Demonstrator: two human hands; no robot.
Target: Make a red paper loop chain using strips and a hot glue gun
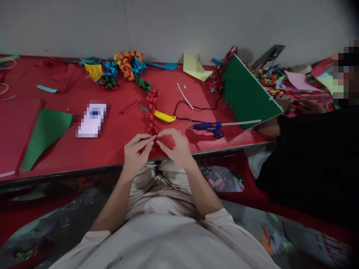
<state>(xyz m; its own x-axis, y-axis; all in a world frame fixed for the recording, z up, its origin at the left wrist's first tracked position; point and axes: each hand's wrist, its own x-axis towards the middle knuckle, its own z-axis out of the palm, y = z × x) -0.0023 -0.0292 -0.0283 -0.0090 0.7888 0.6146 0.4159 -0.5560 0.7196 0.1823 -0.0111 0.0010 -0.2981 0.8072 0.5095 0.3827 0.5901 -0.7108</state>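
Note:
A paper chain runs down the red table (117, 149), with green links (143, 84) farther back and red links (152, 98) nearer to me. At its near end, close to the table's front edge, my left hand (138, 151) and my right hand (176, 146) meet, both pinching the red paper between thumb and fingers. Fingertips cover most of the piece they hold. Just beyond them a yellow-handled cutter (165, 117) lies partly under the chain. To the right rests a blue glue gun (207, 126) with a clear glue stick in its back.
A phone (94, 117) and green paper (46, 134) lie at the left. Orange and blue paper curls (130, 65) sit at the back. A green board (249, 95) leans at the right, beside a person in black (314, 157). A black cord (202, 108) crosses the table behind the glue gun.

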